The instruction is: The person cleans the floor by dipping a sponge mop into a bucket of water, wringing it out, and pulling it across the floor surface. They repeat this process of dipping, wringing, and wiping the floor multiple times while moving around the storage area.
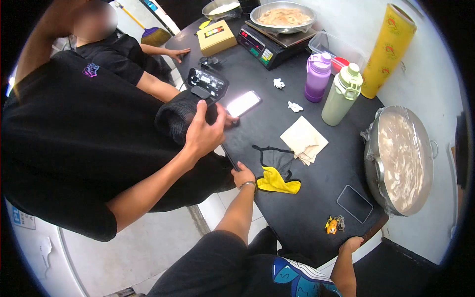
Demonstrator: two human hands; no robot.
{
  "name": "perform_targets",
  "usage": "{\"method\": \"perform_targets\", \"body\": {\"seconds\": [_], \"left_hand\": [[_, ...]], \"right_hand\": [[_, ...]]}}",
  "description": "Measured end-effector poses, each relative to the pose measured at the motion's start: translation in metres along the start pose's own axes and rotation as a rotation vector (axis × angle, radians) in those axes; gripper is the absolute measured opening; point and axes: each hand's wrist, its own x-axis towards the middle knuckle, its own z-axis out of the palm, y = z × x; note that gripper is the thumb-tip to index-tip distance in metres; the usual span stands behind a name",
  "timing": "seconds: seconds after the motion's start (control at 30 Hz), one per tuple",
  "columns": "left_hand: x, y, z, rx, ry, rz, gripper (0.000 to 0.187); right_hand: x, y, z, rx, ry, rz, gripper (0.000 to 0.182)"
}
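My left hand [243, 175], with a bracelet at its wrist, is closed on the near edge of the black table [316, 193]. At the table's front right corner my right hand [352, 243] is closed over the edge, its fingertips partly hidden. Close to the right hand lie an orange figure keychain [332, 225] and a dark phone-shaped frame or case [355, 203]. A yellow and black mesh cloth item [277, 179] lies nearest my left hand, beside a folded cream cloth [304, 140].
A co-worker in black [99, 143] stands left, holding a black strapped device [205, 83] by a lit phone [244, 103]. Another person sits behind. Farther off stand a scale [269, 47], two bottles [339, 94], a yellow roll [389, 49] and a film-covered pan [402, 161].
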Motion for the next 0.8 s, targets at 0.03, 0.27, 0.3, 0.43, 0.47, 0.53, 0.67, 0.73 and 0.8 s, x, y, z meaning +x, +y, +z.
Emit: {"method": "perform_targets", "body": {"seconds": [0.03,0.27,0.3,0.43,0.47,0.53,0.67,0.73,0.8], "left_hand": [[0.000,0.000,0.000,-0.001,0.004,0.002,0.058],[-0.001,0.000,-0.002,-0.003,-0.015,0.002,0.062],[-0.002,0.002,-0.005,-0.007,-0.038,-0.002,0.064],[-0.003,0.002,-0.005,-0.016,-0.050,-0.004,0.064],[-0.004,0.002,-0.006,-0.020,-0.050,-0.001,0.064],[-0.004,0.001,-0.006,-0.025,-0.054,0.002,0.064],[-0.005,0.004,-0.009,-0.023,-0.069,-0.014,0.064],[-0.007,0.005,-0.011,-0.021,-0.070,-0.027,0.064],[-0.008,0.007,-0.011,-0.021,-0.062,-0.038,0.064]], "right_hand": [[0.004,0.003,0.001,0.005,0.001,-0.001,0.060],[0.003,0.001,0.000,-0.033,-0.007,-0.008,0.059],[0.004,0.001,-0.001,-0.044,-0.013,-0.012,0.059],[-0.004,-0.004,-0.004,-0.027,-0.025,-0.008,0.058],[-0.007,-0.006,-0.005,-0.008,-0.025,-0.001,0.058],[-0.005,-0.004,-0.004,0.000,-0.033,-0.018,0.058],[0.003,0.000,-0.002,0.015,-0.041,-0.002,0.058],[0.006,0.003,-0.001,0.028,-0.044,-0.003,0.059],[0.005,0.004,-0.001,0.041,-0.048,-0.002,0.059]]}}
